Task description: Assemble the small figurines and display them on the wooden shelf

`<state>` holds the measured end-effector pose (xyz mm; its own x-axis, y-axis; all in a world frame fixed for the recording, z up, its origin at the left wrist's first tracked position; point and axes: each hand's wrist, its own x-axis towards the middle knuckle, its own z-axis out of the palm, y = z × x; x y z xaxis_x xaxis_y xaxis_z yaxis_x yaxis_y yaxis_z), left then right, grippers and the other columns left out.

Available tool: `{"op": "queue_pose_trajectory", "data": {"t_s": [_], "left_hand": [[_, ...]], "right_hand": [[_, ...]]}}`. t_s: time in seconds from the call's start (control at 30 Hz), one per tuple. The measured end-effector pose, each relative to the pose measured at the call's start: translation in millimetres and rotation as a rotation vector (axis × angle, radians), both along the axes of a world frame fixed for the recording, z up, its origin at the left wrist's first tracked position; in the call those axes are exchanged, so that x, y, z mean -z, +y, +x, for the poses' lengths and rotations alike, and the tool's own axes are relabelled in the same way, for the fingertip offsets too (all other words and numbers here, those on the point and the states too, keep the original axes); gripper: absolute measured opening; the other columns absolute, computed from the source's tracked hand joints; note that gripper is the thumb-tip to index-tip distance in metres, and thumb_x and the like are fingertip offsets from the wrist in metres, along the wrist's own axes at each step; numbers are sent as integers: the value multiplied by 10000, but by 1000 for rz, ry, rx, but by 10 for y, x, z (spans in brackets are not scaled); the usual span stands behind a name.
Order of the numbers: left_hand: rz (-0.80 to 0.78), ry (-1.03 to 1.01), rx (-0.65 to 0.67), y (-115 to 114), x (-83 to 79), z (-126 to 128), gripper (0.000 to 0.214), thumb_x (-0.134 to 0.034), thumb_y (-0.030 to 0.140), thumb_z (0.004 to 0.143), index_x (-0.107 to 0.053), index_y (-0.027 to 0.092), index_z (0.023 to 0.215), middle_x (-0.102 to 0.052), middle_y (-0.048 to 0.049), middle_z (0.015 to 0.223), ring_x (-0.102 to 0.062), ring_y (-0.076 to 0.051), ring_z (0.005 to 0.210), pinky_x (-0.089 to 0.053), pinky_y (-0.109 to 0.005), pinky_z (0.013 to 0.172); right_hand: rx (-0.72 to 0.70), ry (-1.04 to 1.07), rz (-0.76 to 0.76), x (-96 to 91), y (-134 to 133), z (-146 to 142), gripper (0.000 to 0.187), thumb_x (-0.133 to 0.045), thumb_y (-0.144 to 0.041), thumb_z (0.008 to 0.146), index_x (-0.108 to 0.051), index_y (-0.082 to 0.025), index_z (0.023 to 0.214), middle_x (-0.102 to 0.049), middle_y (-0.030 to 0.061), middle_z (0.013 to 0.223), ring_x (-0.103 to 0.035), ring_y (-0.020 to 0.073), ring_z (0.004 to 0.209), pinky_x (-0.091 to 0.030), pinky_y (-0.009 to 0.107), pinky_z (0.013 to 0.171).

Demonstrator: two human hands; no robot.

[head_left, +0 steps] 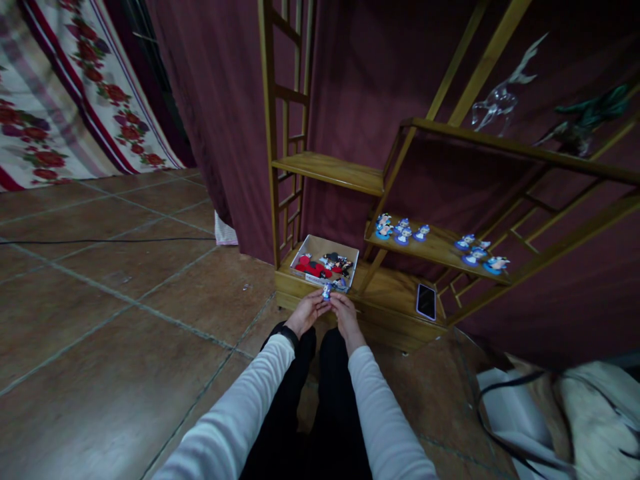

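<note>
Between my two hands, in front of the low shelf, is a small purple and white figurine [327, 291], held upright. The fingers of my left hand [306, 313] pinch it from the left side. My right hand [345, 312] grips it from the right. Just beyond them a white cardboard box [306, 248] sits on the bottom shelf with red, black and white figures inside. Several similar figurines in purple, blue and white [403, 233] stand on the middle shelf, in a left cluster and a right cluster [474, 255].
The wooden display rack [330, 170] stands against a maroon curtain [215, 100]. A phone [426, 301] lies on its bottom shelf. Higher up are a clear glass deer [496, 107] and a dark green ornament [583, 120]. Bags [530, 413] lie at right; a black cable [110, 241] crosses the floor.
</note>
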<state>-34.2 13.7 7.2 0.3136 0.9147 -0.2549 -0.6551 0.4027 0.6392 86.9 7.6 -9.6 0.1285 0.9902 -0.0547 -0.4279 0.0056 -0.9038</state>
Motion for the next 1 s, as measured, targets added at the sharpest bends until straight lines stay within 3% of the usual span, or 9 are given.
{"op": "queue_pose_trajectory", "data": {"t_s": [0.47,0.77,1.0], "left_hand": [[-87,-55,-115,11,-48,11,189,-459,153,740,-560,140,899,-635,-57,664,-607,-141,537,-479,-253,528],[-101,-53,-116,7,-55,5,185,-433,195,738,-539,137,878,-617,-53,610,-554,-131,447,-438,-236,447],[-66,-24,-96,5,-35,20,186,-433,197,741,-538,146,886,-580,-25,576,-545,-125,456,-427,-229,450]], "right_hand": [[35,-81,22,-112,-55,-60,226,-653,-343,610,-670,-182,768,-654,17,733,-488,92,548,-393,235,541],[47,-152,5,-96,-49,-70,217,-643,-340,614,-661,-192,771,-669,19,796,-573,141,706,-417,254,633],[-19,-116,9,-84,-29,-82,217,-662,-356,609,-661,-188,747,-662,-1,724,-565,130,642,-436,266,650]]}}
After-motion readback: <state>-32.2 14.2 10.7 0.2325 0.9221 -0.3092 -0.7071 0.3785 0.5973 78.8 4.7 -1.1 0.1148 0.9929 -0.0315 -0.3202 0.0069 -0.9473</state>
